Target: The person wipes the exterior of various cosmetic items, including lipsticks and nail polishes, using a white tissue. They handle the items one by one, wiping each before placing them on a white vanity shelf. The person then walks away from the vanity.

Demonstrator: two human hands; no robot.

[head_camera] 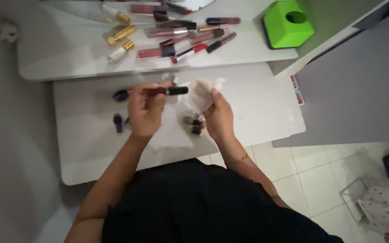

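My left hand (145,110) grips a dark red lip-gloss tube with a black cap (172,91), held level above the white table (257,108). My right hand (219,118) pinches a crumpled white tissue (202,93) just right of the tube's cap. Under both hands another white tissue (172,135) lies spread on the table. A few small dark tubes (194,123) rest on it by my right hand. Two small dark bottles (119,95) (118,122) lie left of my left hand.
A raised white shelf (248,49) at the back carries several lip-gloss tubes (185,38) and gold-capped tubes (120,35). A bright green tissue box (289,23) stands at its right end. The tiled floor (311,180) on the right has a clear box (374,207).
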